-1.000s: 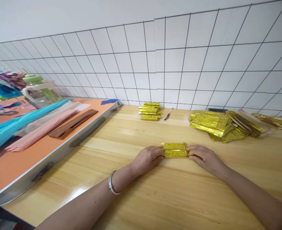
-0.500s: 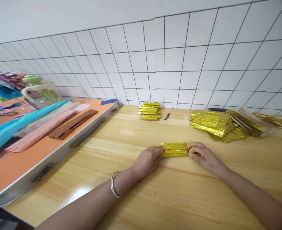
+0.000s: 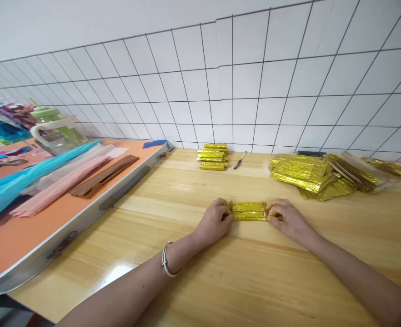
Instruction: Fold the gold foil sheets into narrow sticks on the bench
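A small rectangle of gold foil paper (image 3: 249, 211), with a crease or seam along its length, lies on the wooden table between my hands. My left hand (image 3: 215, 221) pinches its left end, fingers curled. At the opposite end my right hand (image 3: 288, 221) grips the edge between thumb and fingers. Narrow pale strips show near both ends of the foil. Farther back, by the wall, sits a small stack of narrow folded gold foil pieces (image 3: 213, 157). To the right is a larger pile of flat gold foil sheets (image 3: 299, 172).
A pen (image 3: 240, 160) lies near the wall, right of the small stack. On the left, an orange-topped table (image 3: 125, 175) with a metal edge holds blue, pink and brown crepe paper (image 3: 105, 176), scissors (image 3: 2, 167) and a green-lidded jug (image 3: 55, 127). The tiled wall bounds the back.
My left hand has shifted its hold slightly upward at the foil's left end, its fingers more curled. My right hand stays at the right end.
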`<action>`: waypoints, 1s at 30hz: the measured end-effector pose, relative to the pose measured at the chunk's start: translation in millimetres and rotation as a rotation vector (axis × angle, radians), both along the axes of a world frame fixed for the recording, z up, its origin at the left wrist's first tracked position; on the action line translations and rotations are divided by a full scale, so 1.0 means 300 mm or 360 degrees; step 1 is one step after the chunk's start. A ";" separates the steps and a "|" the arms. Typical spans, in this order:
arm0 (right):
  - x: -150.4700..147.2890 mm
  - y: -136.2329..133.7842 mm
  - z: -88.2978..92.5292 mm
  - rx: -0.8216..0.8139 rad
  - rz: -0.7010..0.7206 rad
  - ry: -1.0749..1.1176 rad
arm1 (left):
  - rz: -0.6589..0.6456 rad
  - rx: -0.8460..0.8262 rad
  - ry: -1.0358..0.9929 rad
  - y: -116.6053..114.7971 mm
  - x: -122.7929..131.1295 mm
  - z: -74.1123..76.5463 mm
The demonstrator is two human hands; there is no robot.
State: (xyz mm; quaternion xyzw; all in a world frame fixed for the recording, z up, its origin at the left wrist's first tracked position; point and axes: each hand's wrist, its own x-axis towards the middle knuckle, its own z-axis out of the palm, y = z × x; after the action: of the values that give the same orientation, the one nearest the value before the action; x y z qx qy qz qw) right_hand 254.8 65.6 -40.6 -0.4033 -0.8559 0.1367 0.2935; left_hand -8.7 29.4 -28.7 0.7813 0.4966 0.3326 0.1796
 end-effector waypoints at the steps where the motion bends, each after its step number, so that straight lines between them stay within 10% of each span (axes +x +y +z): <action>1: 0.000 0.001 -0.001 0.0009 -0.0006 -0.0011 | 0.0030 -0.0004 0.0019 0.001 0.003 0.000; 30: -0.011 0.002 0.016 -0.0074 -0.0174 -0.0214 | 0.0195 -0.0027 0.0149 -0.001 -0.002 -0.007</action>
State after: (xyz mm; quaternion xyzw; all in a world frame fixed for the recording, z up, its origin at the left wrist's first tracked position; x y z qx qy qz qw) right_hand 251.4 66.0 -35.9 -0.4645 -0.8469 0.1128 0.2330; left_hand -9.4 29.3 -30.8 0.7626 0.5541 0.3019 0.1422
